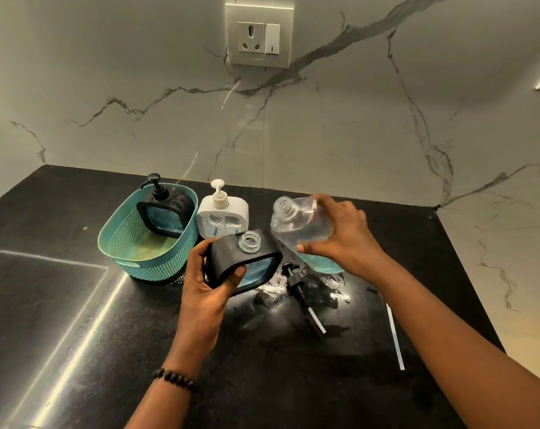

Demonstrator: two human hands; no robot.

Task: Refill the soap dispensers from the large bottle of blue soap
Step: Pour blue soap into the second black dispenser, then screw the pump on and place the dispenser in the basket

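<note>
My left hand (206, 280) grips a black square dispenser (231, 261) with its clear threaded neck (250, 240) uncapped; blue soap shows through its window. My right hand (339, 233) holds the large clear bottle (296, 224), open mouth tilted up and to the left, blue soap pooled at its lower end (319, 263). The bottle's mouth is a little above and to the right of the dispenser's neck. A black pump (299, 289) with its tube lies on the counter below the bottle. A white dispenser (222, 216) with pump stands behind.
A teal basket (123, 239) at the left holds another black dispenser (166, 212) with pump on. The black counter (76, 305) is wet near the pump. A loose white tube (395, 335) lies at the right. Marble wall with a socket (258, 37) behind.
</note>
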